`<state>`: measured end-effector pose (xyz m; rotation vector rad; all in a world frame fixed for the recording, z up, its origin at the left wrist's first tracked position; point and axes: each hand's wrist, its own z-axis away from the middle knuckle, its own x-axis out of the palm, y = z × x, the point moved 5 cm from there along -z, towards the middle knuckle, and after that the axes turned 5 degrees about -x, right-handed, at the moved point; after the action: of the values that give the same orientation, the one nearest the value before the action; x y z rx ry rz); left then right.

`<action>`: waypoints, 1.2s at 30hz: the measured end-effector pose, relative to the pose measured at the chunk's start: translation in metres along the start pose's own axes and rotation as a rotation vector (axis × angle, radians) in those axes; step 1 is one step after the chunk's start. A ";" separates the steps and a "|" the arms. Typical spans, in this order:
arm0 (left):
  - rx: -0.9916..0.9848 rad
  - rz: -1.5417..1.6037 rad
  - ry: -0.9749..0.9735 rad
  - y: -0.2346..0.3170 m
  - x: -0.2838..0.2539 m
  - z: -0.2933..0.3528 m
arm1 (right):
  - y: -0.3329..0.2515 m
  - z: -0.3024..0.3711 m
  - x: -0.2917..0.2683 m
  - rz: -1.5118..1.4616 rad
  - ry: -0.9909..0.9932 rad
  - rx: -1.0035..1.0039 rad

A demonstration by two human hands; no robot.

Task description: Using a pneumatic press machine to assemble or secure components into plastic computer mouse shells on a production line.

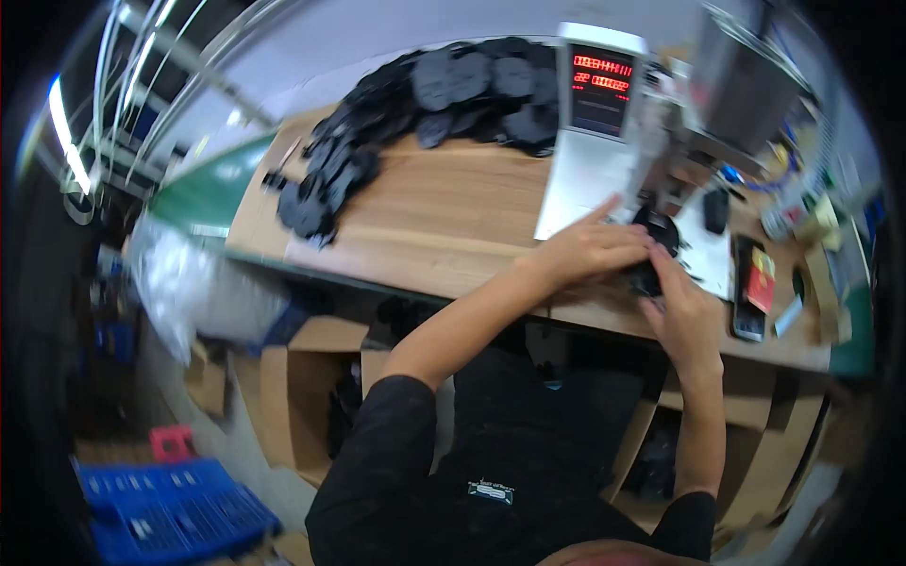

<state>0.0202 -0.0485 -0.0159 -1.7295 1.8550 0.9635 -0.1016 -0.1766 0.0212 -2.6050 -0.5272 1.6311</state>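
Observation:
Both hands are together at the front of a white-based bench machine (658, 174), beneath its metal head. My left hand (595, 247) has its fingers stretched flat to the right, tips at a dark flat piece (645, 279), with the thumb raised apart. From the right, my right hand (687, 307) grips the edge of this piece between thumb and fingers, its fingertips meeting those of the left. The piece is partly hidden by the hands, and its exact kind cannot be made out. Red digits glow on the machine's display panel (601, 90).
Many thin black rounded pieces (453, 80) lie heaped across the back and left of the wooden tabletop (444, 208). Right of the machine are a phone (750, 316) with a red packet (761, 280) and a black mouse (715, 210). Cardboard boxes (307, 406) stand below.

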 end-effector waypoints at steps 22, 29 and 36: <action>-1.031 -0.568 0.082 -0.120 -0.279 0.315 | 0.002 -0.004 0.003 0.068 0.029 -0.010; -0.940 -0.729 -0.052 -0.091 -0.208 0.201 | -0.004 -0.006 0.002 0.071 0.042 0.023; -0.756 -0.719 0.005 -0.097 -0.175 0.136 | -0.003 -0.004 0.004 0.031 0.042 0.038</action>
<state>0.1183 0.1720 -0.0009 -2.5385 0.7206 1.4003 -0.0971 -0.1714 0.0200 -2.6263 -0.4516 1.5744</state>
